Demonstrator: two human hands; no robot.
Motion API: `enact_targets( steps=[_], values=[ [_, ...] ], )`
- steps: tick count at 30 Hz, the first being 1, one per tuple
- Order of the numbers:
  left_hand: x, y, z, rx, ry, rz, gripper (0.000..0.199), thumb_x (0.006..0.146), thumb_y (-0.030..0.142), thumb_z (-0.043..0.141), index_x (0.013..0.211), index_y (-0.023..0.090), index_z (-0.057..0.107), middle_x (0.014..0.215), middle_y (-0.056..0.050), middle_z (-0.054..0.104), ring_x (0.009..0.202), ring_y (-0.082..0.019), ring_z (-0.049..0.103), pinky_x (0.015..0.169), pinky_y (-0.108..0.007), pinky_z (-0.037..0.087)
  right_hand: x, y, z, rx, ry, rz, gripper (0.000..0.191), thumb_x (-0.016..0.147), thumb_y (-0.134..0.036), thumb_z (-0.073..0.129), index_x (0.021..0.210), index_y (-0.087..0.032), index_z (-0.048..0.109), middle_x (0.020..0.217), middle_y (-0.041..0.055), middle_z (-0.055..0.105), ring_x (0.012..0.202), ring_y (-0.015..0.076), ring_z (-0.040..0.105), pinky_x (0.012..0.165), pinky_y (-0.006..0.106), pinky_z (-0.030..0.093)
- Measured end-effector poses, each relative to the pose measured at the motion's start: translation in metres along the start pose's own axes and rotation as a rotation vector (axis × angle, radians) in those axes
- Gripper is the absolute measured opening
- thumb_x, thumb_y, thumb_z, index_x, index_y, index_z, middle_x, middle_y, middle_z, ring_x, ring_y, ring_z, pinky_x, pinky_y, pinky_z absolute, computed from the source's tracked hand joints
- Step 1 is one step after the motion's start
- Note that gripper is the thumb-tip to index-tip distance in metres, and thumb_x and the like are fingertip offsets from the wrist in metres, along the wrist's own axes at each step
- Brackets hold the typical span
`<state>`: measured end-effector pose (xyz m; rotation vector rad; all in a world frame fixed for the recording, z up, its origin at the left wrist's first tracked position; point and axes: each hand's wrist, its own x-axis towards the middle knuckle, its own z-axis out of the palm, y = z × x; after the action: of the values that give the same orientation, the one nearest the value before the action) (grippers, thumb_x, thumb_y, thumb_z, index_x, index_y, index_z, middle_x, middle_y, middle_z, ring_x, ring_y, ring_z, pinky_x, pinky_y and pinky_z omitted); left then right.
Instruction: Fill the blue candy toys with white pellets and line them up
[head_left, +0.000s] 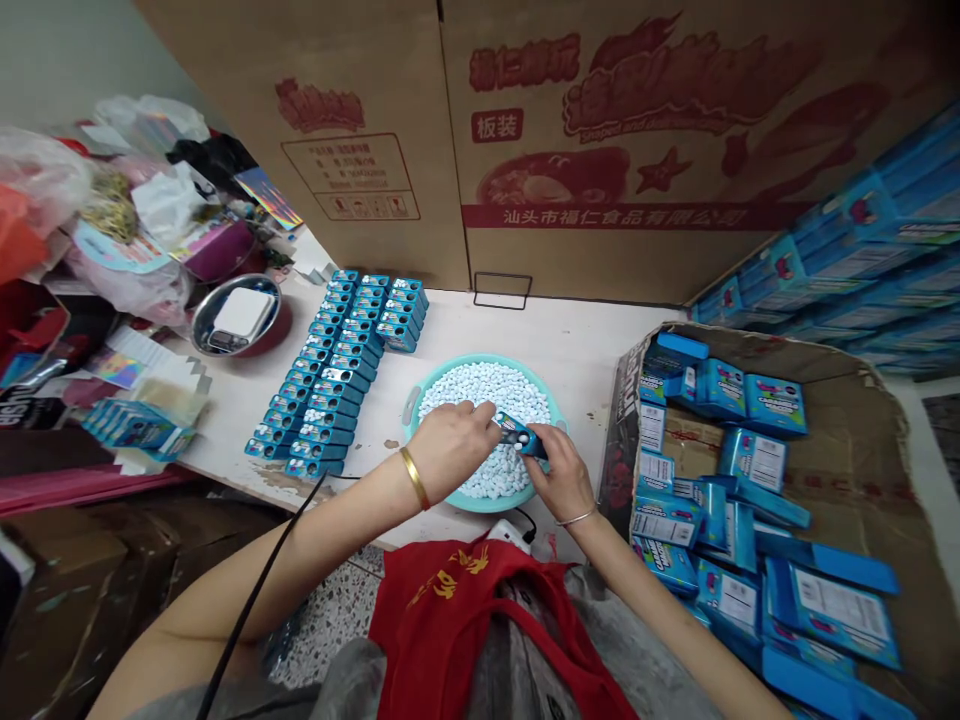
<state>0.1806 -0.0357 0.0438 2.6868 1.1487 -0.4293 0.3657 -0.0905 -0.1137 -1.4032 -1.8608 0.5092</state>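
Red cloth (420,630) with gold lettering lies nearest, soft and creased across the person's lap. Beyond, tall brown cardboard (375,100) printed in red stands flat-faced like a wall, edging the far side of the bench (577,325), whose pale top shows scuffs and stains. At right, an open carton (621,440) with rough, ragged edges holds a loose jumble of glossy blue packs (754,458), some flaps raised; its spot beside the right arm probably keeps it within easy reach. At left, small blue boxes (337,390) stand in three tight columns, round holes facing up, presumably so that nothing spills and each opening can be seen.

Between these sits a round turquoise plastic basin (487,505), heaped with smooth white pellets (487,390). The left hand (454,445), below a gold bangle (414,478), has its fingers bunched at one end of the held box (516,434); I cannot tell whether that grip closes on the card or on a pellet. The right hand's (561,475) grip is firm around the other end. The slim oblong box is directly above the basin, perhaps so that stray pellets drop back among the rest.
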Motion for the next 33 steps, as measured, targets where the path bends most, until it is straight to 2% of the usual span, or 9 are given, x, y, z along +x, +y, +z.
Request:
enact_targets(
  steps=[4,7,9,13,18,21,24,29,33],
  values=[
    [0.002,-0.039,0.032,-0.006,0.11,-0.115,0.022,0.094,0.016,0.039,0.102,0.019,0.059,0.097,-0.009,0.056,0.091,-0.021,0.055,0.076,-0.033,0.045,-0.002,0.008,0.0,0.026,0.03,0.019,0.037,0.084,-0.019,0.049,0.121,-0.021,0.051,0.11,0.0112,0.061,0.106,0.0267,0.056,0.092,0.048,0.048],
    [0.014,-0.077,0.081,0.021,0.099,-0.337,0.026,0.093,0.012,0.036,0.105,0.016,0.058,0.1,-0.011,0.057,0.093,-0.022,0.053,0.077,-0.034,0.044,-0.004,0.013,-0.004,0.066,0.046,0.058,0.035,0.085,-0.023,0.051,0.119,-0.02,0.051,0.111,0.0116,0.06,0.106,0.0264,0.057,0.093,0.048,0.048],
    [0.027,-0.091,0.117,-0.034,0.046,-0.371,0.027,0.093,0.011,0.034,0.104,0.015,0.058,0.102,-0.012,0.057,0.096,-0.023,0.053,0.08,-0.035,0.044,-0.005,0.015,-0.009,0.08,0.047,0.087,0.033,0.085,-0.025,0.053,0.118,-0.02,0.052,0.11,0.0118,0.061,0.106,0.0262,0.057,0.093,0.047,0.048],
    [0.055,-0.074,0.172,-0.265,0.036,-0.28,0.027,0.093,0.013,0.034,0.107,0.017,0.056,0.108,-0.011,0.058,0.103,-0.022,0.05,0.09,-0.036,0.043,-0.007,0.013,-0.019,0.077,0.073,0.136,0.032,0.085,-0.027,0.054,0.116,-0.02,0.053,0.109,0.0106,0.061,0.104,0.025,0.058,0.092,0.045,0.048],
    [0.072,-0.034,0.199,-0.416,0.017,-0.217,0.03,0.085,0.009,0.045,0.11,0.02,0.056,0.112,-0.006,0.061,0.106,-0.02,0.054,0.089,-0.032,0.045,-0.008,0.012,-0.027,0.052,0.132,0.185,0.03,0.085,-0.033,0.057,0.112,-0.02,0.055,0.104,0.0086,0.063,0.098,0.0231,0.06,0.088,0.041,0.05],
    [0.061,-0.035,0.2,-0.488,0.027,-0.203,0.034,0.083,0.011,0.049,0.115,0.019,0.054,0.116,-0.005,0.061,0.105,-0.019,0.056,0.091,-0.03,0.044,-0.008,0.013,-0.031,0.025,0.161,0.21,0.032,0.084,-0.035,0.06,0.111,-0.02,0.055,0.101,0.0079,0.063,0.096,0.0228,0.061,0.086,0.04,0.05],
    [0.037,-0.047,0.186,-0.606,0.074,-0.155,0.033,0.084,0.019,0.054,0.116,0.017,0.053,0.112,-0.006,0.062,0.097,-0.018,0.059,0.088,-0.028,0.046,-0.008,0.015,-0.032,0.008,0.16,0.218,0.031,0.084,-0.034,0.059,0.111,-0.02,0.056,0.1,0.008,0.063,0.095,0.0232,0.06,0.086,0.04,0.05],
    [0.0,-0.058,0.125,-0.674,0.18,-0.032,0.026,0.085,0.025,0.056,0.11,0.017,0.054,0.107,-0.007,0.062,0.092,-0.017,0.059,0.084,-0.029,0.046,-0.007,0.015,-0.022,-0.018,0.082,0.147,0.032,0.084,-0.026,0.052,0.116,-0.02,0.054,0.107,0.0105,0.061,0.103,0.026,0.057,0.091,0.046,0.048],
    [-0.007,-0.048,0.068,-0.491,0.096,0.056,0.023,0.086,0.02,0.053,0.109,0.018,0.054,0.107,-0.006,0.062,0.102,-0.019,0.057,0.089,-0.031,0.044,-0.005,0.007,-0.009,-0.037,0.013,0.046,0.036,0.083,-0.019,0.049,0.119,-0.02,0.052,0.11,0.0114,0.06,0.106,0.0272,0.055,0.092,0.047,0.048]
  ],
)
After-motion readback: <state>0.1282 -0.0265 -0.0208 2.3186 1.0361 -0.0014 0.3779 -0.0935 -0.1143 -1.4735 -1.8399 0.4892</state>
